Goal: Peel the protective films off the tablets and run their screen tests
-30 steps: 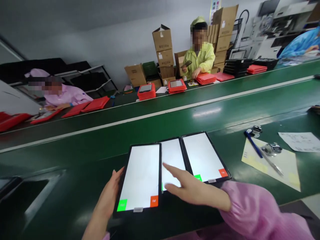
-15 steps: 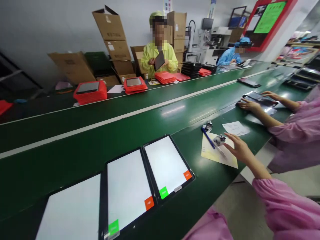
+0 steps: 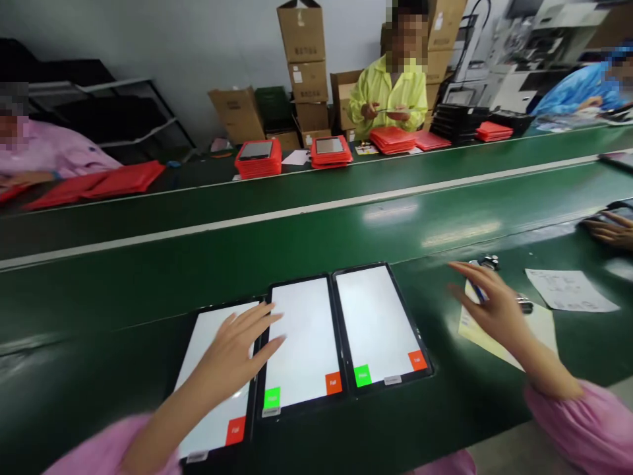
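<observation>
While left hand and right hand splay empty fingers, a stray brush could mis-tap the middle tablet at the left fingertips!

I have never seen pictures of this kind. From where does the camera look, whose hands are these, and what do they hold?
There is no machine here. A camera worn on a person's head looks forward and down at that person's left hand and right hand, both bare. On the green surface lie three lit tablets, side by side. The left hand is over the left tablet and extends across to the middle tablet; the right hand is over a yellowish paper, by a blue pen. Neither seems to hold anything.
</observation>
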Available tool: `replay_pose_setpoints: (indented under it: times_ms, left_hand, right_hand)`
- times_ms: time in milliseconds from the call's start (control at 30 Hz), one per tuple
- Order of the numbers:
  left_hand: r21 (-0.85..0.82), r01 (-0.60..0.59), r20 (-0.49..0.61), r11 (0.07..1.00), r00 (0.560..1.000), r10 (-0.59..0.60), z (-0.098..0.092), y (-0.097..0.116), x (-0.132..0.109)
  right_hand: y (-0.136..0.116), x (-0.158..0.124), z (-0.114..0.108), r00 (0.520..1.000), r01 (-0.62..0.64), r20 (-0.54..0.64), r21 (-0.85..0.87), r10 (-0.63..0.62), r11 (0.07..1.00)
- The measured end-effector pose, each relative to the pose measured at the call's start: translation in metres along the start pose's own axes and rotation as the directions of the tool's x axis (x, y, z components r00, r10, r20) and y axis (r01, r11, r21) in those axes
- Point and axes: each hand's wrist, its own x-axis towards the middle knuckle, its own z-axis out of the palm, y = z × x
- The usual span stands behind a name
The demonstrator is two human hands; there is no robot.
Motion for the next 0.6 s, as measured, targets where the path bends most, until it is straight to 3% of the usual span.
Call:
replay_pose_setpoints:
  times_ms: [67,133,200,300,500,600]
  left_hand:
    - [0.111,-0.111,0.049,0.988,0.993,0.106,-0.017,0.038,0.034]
    - [0.174,-0.156,0.106,0.972,0.985,0.139,-0.029,0.059,0.063]
    - [0.211,-0.196,0.13,0.958,0.977,0.171,-0.032,0.063,0.08]
    - [0.221,-0.238,0.115,0.946,0.969,0.218,-0.022,0.06,0.081]
    - [0.133,-0.23,0.134,0.964,0.968,0.212,-0.002,0.059,0.051]
    - [0.133,-0.13,0.092,0.983,0.989,0.119,-0.012,0.025,0.036]
  right_hand:
    - [-0.028,0.04,0.046,0.963,-0.005,0.265,0.169,-0.04,0.986]
    - [-0.046,0.071,0.088,0.845,-0.208,0.525,0.137,0.107,0.969]
    - [-0.053,0.087,0.116,0.792,-0.221,0.605,0.164,0.079,0.961]
    - [-0.045,0.083,0.128,0.801,-0.205,0.599,0.259,0.01,0.944]
    - [-0.032,0.052,0.117,0.855,-0.21,0.518,0.393,-0.027,0.895]
    - [-0.036,0.047,0.111,0.862,-0.238,0.507,0.408,-0.002,0.881]
